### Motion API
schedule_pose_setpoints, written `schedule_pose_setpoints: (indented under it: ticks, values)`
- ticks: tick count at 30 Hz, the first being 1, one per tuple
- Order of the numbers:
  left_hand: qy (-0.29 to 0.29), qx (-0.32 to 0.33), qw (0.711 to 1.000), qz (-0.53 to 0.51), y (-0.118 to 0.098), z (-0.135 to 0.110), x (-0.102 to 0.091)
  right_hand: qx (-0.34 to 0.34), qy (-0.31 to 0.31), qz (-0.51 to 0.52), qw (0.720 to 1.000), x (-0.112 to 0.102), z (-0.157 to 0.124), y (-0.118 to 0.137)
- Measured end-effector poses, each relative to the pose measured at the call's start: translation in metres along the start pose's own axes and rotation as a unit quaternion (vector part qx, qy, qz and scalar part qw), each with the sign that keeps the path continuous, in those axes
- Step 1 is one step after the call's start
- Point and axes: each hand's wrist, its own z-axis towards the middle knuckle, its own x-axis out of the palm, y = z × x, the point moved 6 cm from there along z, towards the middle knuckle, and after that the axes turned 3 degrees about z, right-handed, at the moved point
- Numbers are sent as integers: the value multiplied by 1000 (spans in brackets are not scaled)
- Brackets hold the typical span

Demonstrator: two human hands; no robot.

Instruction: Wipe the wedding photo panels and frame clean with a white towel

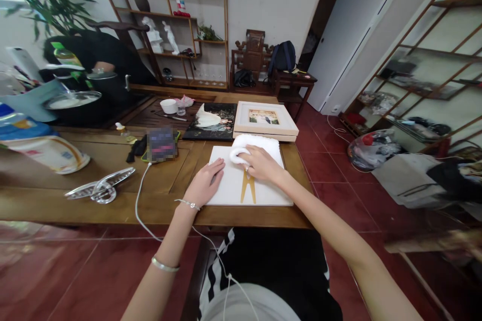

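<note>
Lap [278, 256] foremost, I'm seemingly steadying the board [229, 188], left hand [205, 183] spread flat. Right hand [261, 163] is pinching the cloth [234, 156], ideally pressing evenly.

A carved chair [255, 52] and shelved statuettes [153, 36] suggest a home.

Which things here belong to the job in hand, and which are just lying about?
Apparently in use:
white fluffy cloth, in the right hand
flat white rectangular board, under the left hand
gold A-shaped piece on it

Seemingly just lying about:
blue-and-white plastic bottle
rectangular green-edged phone
round white bowl
shiny silver metal object
</note>
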Motion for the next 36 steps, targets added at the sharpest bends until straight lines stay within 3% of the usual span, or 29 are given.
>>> schedule_pose_setpoints:
  ticks: [4,8,13,17,22,27,29,32,36]
  values:
    - [2,1,1000,-4,-1,0,-1,-10,12,-11,1000,10,-1,10]
    - [3,12,1000,1,-2,0,0,-51,51,-28,997,12,-28,42]
    - [9,19,1000,11,-2,1,0,-114,102,9,988,-4,-70,83]
    - [9,12,1000,6,-1,1,0,-132,130,78,980,-21,-85,87]
    - [13,27,999,-22,-11,-1,-6,-50,65,79,994,-24,-69,48]
    - [-5,18,998,-54,-16,-5,-13,17,22,27,999,-7,-37,28]
    - [-3,19,998,-63,-16,-6,-14,-4,30,11,999,2,-27,37]
    - [-22,34,996,-75,-16,-6,-16,-98,53,-11,994,11,-21,61]
    - [-74,61,992,-84,-16,-7,-24,-188,87,21,978,10,-34,87]
